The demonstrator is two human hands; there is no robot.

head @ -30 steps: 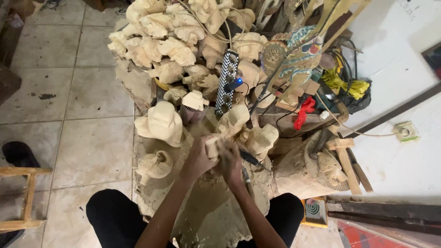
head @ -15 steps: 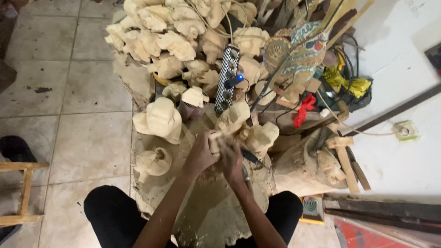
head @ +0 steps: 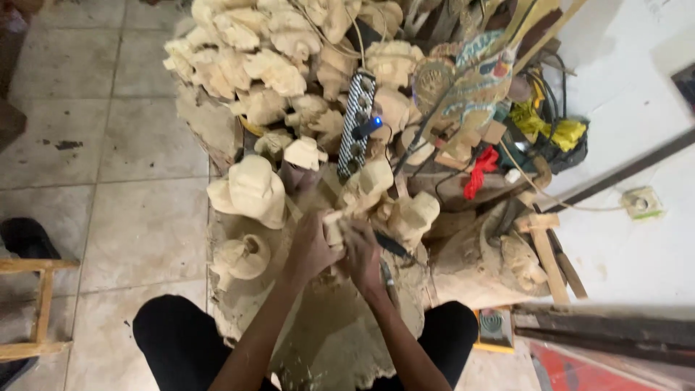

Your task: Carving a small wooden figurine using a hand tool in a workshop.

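1. We sit on a tiled floor [head: 137, 217], knees apart, over a wood block [head: 333, 340] dusted with chips; a white wall [head: 637, 239] runs along the right.
2. Our left hand [head: 310, 250] is curled tight around a small pale carving [head: 334, 230], held just above the block.
3. Our right hand [head: 362, 255] is closed too, pressed against the carving; we cannot tell what it grips.
4. A large carved head [head: 252, 190] stands just left of the hands, a smaller one [head: 242, 257] below it.
5. A heap of carvings [head: 275, 58] crowds the space beyond, with a checkered power strip [head: 357, 123], cables and a red cloth [head: 479, 170].
6. A wooden stool [head: 36, 304] stands far left.
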